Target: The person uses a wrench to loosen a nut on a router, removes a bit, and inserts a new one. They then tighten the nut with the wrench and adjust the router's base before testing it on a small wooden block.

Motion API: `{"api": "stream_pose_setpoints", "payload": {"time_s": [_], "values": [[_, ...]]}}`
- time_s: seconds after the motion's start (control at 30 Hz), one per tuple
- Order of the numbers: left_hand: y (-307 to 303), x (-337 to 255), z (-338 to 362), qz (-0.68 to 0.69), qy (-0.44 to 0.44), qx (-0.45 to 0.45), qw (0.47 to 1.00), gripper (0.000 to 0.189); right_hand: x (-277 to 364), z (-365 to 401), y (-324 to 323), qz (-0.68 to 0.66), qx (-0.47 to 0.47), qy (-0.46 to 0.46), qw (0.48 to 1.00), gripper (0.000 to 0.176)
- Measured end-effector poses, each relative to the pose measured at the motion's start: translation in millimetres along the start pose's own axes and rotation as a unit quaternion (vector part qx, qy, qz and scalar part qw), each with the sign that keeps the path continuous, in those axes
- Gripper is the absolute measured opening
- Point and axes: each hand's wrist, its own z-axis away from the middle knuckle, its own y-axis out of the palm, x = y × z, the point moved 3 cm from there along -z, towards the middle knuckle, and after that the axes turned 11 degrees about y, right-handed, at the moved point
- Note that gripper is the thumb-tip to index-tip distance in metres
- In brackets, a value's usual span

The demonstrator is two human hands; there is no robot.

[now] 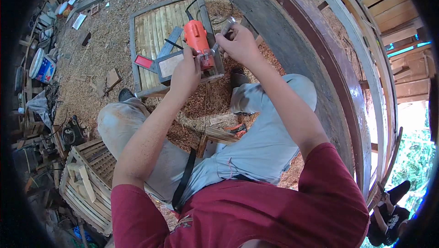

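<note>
An orange trim router (196, 36) with a clear base at its lower end lies on a slatted wooden stool in front of me. My left hand (185, 68) is closed at that clear base, its thumb and fingers on the near end. Just to the right, my right hand (241, 44) pinches a short grey metal tool (227, 26) with a shiny round end, close beside the router. Left of the router lie a blue-grey metal square (169, 42), a framed block with a pale face (170, 64) and a small red-faced box (144, 61).
The stool (145, 30) stands between my feet on ground strewn with wood shavings. A long dark plank (292, 37) runs along my right. At left are a paint bucket (42, 67) and a slatted wooden piece (87, 193). Another person (388, 218) is at far lower right.
</note>
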Motion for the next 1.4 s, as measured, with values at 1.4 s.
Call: {"api": "stream_pose_setpoints", "payload": {"time_s": [1.4], "values": [[-9.0,-13.3,16.1,0.08,0.03,0.055,0.995,0.064,6.8,36.5,15.8,0.333,0.19,-0.215,0.898,0.02]]}}
